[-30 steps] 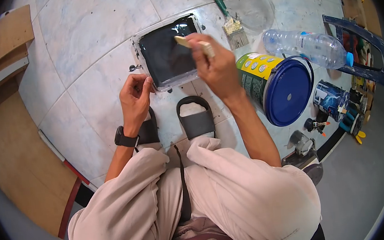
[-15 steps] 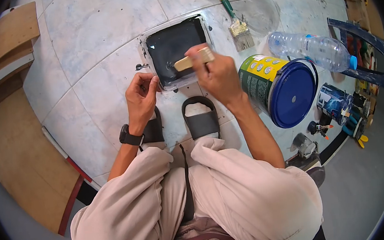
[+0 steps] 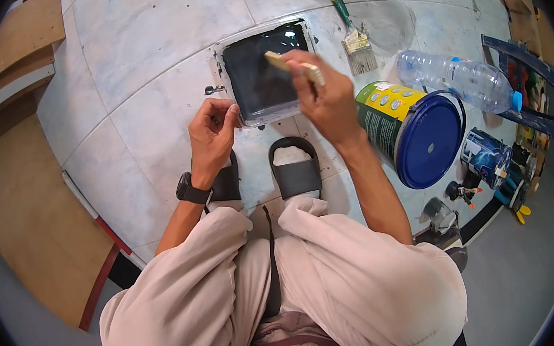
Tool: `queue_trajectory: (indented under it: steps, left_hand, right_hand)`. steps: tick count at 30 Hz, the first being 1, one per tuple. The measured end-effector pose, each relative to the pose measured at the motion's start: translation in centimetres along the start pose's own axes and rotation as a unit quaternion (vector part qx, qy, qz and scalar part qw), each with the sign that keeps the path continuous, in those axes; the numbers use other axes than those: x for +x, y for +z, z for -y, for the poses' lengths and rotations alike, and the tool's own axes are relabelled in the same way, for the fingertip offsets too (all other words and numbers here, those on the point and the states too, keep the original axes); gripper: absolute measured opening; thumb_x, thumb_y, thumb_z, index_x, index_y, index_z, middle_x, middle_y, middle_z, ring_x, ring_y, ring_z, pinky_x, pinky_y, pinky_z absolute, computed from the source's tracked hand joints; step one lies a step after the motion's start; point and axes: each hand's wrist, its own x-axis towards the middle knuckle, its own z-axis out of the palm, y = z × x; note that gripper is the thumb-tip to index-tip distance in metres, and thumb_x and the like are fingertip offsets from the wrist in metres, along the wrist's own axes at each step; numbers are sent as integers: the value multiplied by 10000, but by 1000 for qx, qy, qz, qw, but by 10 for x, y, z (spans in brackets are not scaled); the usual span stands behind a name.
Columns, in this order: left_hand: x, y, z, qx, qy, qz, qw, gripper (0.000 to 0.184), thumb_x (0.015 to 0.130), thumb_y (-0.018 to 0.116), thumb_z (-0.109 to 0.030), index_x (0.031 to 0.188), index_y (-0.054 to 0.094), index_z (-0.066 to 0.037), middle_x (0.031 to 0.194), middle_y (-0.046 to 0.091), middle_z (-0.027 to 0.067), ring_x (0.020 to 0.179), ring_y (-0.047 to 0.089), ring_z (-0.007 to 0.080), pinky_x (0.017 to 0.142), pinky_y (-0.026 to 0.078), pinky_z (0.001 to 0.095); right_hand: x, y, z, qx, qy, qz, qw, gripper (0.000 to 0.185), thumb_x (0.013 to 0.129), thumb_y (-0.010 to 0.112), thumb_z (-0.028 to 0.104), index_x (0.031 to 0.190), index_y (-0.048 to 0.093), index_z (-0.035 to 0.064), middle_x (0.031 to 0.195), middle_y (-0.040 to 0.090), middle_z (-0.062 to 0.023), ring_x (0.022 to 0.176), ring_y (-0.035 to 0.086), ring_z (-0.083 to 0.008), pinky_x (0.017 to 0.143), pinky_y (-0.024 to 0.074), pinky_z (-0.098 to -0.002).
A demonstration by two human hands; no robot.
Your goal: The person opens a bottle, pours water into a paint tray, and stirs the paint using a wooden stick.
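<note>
A square, clear-walled plastic container [image 3: 263,116] of glossy black liquid [image 3: 258,76] lies on the tiled floor in front of my feet. At its near-left corner, the thumb and fingers of my left hand [image 3: 213,131] pinch the rim. My right hand [image 3: 326,99] is closed around a pale flat wooden stick [image 3: 275,60] above the container's right side. The stick's far end points left over the black liquid; whether it touches the surface, I cannot tell. Its ridged near end sticks out past my fingers.
Right of the container lie a worn paintbrush [image 3: 356,42], a blue-lidded paint bucket [image 3: 429,143] and a clear plastic bottle [image 3: 456,78]. Farther right are a dark blue frame [image 3: 548,73] and a smaller blue can [image 3: 484,150]. Wooden furniture [image 3: 37,214] stands at the left.
The wooden stick has swung so that its far end sits higher and farther across the container. My right hand has turned with it. My left hand keeps its hold on the rim.
</note>
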Motion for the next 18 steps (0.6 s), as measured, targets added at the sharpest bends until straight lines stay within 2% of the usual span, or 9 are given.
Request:
queue_trajectory:
  steps: [2,4,5,8,12,13,14,16,18]
  left_hand:
    - [2,2,0,-6,13,-15,1000,60,1022,669,-47,1011,650,9,826,691,17,714,646,65,645,501,215]
    - [2,3,-1,6,15,-18,1000,61,1022,670,-48,1010,650,8,826,691,16,711,645,63,641,498,216]
    - [0,3,-1,17,17,-24,999,63,1021,671,-50,1009,650,8,825,692,15,708,644,62,637,496,216]
    - [0,1,-1,4,2,-6,1000,75,1033,664,-60,1034,645,13,900,673,28,783,645,87,713,528,226]
    - [0,-1,-3,36,-4,-1,999,73,1033,665,-61,1036,647,10,889,675,18,776,639,75,705,518,217]
    - [0,0,-3,26,1,-2,1000,73,1033,666,-61,1037,648,9,888,675,14,775,637,70,702,515,216]
    - [-1,0,-3,15,5,-3,1000,73,1033,667,-62,1037,648,8,887,675,11,774,635,66,700,513,215]
    - [-2,2,-3,7,5,-9,1000,74,1033,668,-63,1035,648,8,890,675,12,774,634,66,700,514,216]
    - [-2,2,-3,-3,7,-13,1000,75,1033,668,-64,1033,647,8,893,676,13,774,634,67,700,515,218]
  right_hand:
    - [-3,4,-2,22,-18,13,999,121,1036,634,117,1031,689,10,857,738,-123,643,715,-301,553,544,-362]
    - [-7,-4,-7,-23,24,49,998,116,1033,638,113,1035,684,6,889,742,-128,656,716,-301,562,542,-364]
    - [-5,-10,-8,-58,44,25,997,116,1034,640,115,1037,681,6,901,741,-120,645,707,-291,556,529,-361]
    - [4,-7,-4,-17,61,-23,998,108,1036,639,119,1029,681,19,890,739,-105,623,693,-284,544,514,-363]
    - [-4,8,3,27,15,38,999,109,1042,632,127,1016,680,33,879,738,-106,623,695,-276,548,516,-373]
    - [-8,3,-1,-13,56,59,997,125,1048,624,133,1016,679,25,860,737,-112,640,704,-282,566,530,-377]
    - [-7,-3,-4,-12,57,60,997,125,1048,624,133,1016,679,25,860,737,-112,640,704,-282,566,530,-377]
    - [-1,-11,-8,-68,58,-11,996,137,1052,618,138,1019,678,19,846,735,-120,656,709,-296,586,543,-381]
    - [1,-7,-5,-45,63,-27,997,142,1056,612,141,1027,680,20,852,735,-126,669,717,-302,593,548,-379]
